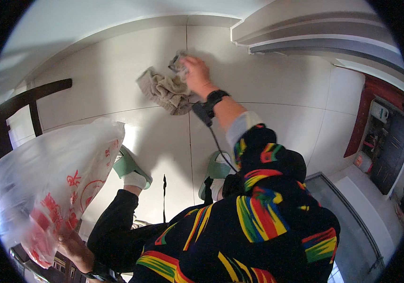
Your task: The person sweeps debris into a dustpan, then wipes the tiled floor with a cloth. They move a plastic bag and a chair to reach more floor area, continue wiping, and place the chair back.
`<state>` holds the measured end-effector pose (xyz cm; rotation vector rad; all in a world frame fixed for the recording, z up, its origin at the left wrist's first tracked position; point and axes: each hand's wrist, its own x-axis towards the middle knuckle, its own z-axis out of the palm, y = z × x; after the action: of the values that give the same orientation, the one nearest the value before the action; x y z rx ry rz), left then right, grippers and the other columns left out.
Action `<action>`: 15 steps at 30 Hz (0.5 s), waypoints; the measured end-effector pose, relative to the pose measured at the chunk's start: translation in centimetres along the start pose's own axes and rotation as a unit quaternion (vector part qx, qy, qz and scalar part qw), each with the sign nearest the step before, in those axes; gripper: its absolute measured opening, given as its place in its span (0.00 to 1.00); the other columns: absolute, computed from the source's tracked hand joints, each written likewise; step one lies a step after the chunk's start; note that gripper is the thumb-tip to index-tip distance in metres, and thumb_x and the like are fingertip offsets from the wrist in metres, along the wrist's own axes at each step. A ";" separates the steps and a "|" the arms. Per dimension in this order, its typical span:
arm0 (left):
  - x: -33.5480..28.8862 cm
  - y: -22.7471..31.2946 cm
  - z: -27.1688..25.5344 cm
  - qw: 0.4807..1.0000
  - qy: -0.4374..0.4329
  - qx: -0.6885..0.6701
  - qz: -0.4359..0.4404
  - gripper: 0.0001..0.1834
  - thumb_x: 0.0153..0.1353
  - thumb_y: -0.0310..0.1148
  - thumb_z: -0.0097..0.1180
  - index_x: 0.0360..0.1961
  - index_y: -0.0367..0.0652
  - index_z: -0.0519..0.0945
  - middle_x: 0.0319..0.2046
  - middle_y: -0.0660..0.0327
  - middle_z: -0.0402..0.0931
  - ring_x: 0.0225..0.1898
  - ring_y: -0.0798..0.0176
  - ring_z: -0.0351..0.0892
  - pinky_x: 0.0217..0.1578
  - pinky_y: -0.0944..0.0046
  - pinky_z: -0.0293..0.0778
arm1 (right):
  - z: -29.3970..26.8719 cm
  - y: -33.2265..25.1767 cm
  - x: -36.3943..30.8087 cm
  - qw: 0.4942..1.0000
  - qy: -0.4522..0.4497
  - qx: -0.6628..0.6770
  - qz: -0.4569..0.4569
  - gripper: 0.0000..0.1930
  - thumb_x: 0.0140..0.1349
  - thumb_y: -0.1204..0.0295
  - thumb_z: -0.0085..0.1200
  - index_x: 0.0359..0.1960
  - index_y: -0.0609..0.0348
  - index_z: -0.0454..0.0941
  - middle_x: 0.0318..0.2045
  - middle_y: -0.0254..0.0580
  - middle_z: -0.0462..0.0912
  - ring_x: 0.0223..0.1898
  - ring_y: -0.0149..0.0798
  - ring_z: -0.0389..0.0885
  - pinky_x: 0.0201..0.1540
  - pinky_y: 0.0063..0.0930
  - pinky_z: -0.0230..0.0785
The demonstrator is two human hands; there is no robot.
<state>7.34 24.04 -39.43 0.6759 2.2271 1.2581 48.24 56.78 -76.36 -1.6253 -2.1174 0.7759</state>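
My right hand (196,74) reaches out over the floor, fingers closed on a small grey crumpled thing (177,64) with darker patches. Motion blur hides its exact kind. Right beside it a beige-grey cloth (166,92) lies bunched up on the tiles; I cannot tell whether the two are joined. Down at the lower left, my left hand (74,247) grips a large clear plastic bag (77,155) with red printing. The bag bulges wide, and something reddish shows at its lower end.
Pale tiles (258,80) cover the floor. My feet wear green slippers (131,167). Dark wooden furniture legs (34,101) stand at the left. A grey-edged step (324,45) is at the far right, a dark red door frame (360,115) and a cluttered shelf (374,134) at the right.
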 end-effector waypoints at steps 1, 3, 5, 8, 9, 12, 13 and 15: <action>0.1 0.0 -0.2 1.000 0.003 -0.021 0.009 0.43 0.57 0.55 0.57 0.63 0.34 0.59 0.60 0.47 0.62 0.59 0.48 0.64 0.59 0.46 0.61 | -1.5 1.2 1.5 0.999 -0.016 0.034 0.012 0.23 0.50 0.79 0.53 0.51 0.55 0.74 0.59 0.46 0.67 0.61 0.54 0.60 0.61 0.48 0.56; 0.5 0.0 -0.6 0.997 -0.038 -0.063 0.020 0.40 0.58 0.54 0.56 0.61 0.34 0.62 0.60 0.48 0.64 0.57 0.49 0.66 0.58 0.47 0.62 | -4.3 4.3 4.2 0.992 0.096 -0.067 0.035 0.25 0.51 0.79 0.55 0.54 0.59 0.71 0.60 0.52 0.65 0.61 0.54 0.61 0.62 0.42 0.58; 0.3 0.4 -1.2 0.998 -0.006 -0.054 0.020 0.38 0.58 0.55 0.55 0.59 0.34 0.64 0.58 0.48 0.65 0.55 0.51 0.68 0.55 0.49 0.65 | -5.2 6.1 7.0 0.970 0.163 -0.116 0.135 0.27 0.52 0.72 0.57 0.57 0.61 0.67 0.60 0.55 0.64 0.61 0.55 0.60 0.63 0.46 0.55; -0.5 1.2 -1.4 0.988 -0.012 0.154 0.009 0.36 0.61 0.56 0.52 0.56 0.33 0.66 0.54 0.49 0.69 0.50 0.53 0.71 0.50 0.53 0.69 | -3.2 4.5 10.3 0.946 0.125 -0.146 0.260 0.31 0.54 0.62 0.56 0.60 0.58 0.64 0.61 0.53 0.63 0.62 0.56 0.59 0.64 0.50 0.52; -0.7 1.4 -1.2 0.994 0.008 0.108 0.002 0.36 0.61 0.56 0.51 0.56 0.32 0.67 0.54 0.50 0.69 0.50 0.54 0.71 0.50 0.53 0.70 | -2.0 3.3 10.2 0.961 0.109 -0.141 0.213 0.32 0.54 0.58 0.55 0.60 0.57 0.64 0.61 0.52 0.63 0.62 0.57 0.58 0.64 0.51 0.51; -0.9 2.0 0.4 0.999 0.038 0.014 0.000 0.36 0.61 0.55 0.52 0.56 0.32 0.66 0.54 0.50 0.69 0.51 0.53 0.71 0.50 0.51 0.70 | 3.0 -3.4 7.8 0.986 0.121 -0.105 0.044 0.24 0.47 0.58 0.58 0.48 0.52 0.76 0.53 0.45 0.72 0.59 0.51 0.63 0.61 0.51 0.53; -0.8 2.1 1.0 0.997 0.062 0.025 0.026 0.36 0.61 0.54 0.53 0.57 0.33 0.66 0.54 0.49 0.69 0.52 0.52 0.71 0.51 0.51 0.70 | 4.7 -5.6 5.7 0.998 0.047 -0.051 -0.005 0.25 0.45 0.62 0.60 0.48 0.50 0.75 0.53 0.44 0.72 0.59 0.51 0.62 0.61 0.53 0.51; -0.6 2.4 2.3 0.998 0.025 -0.027 0.053 0.34 0.60 0.51 0.55 0.57 0.33 0.66 0.55 0.49 0.68 0.53 0.51 0.70 0.51 0.50 0.70 | 8.1 -9.7 0.3 0.995 -0.013 -0.025 -0.101 0.29 0.42 0.63 0.63 0.50 0.46 0.70 0.56 0.37 0.67 0.62 0.47 0.60 0.59 0.55 0.52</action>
<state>9.61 26.21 -38.27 0.7581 2.2136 1.3963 36.06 53.59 -76.72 -1.4036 -2.2929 0.6886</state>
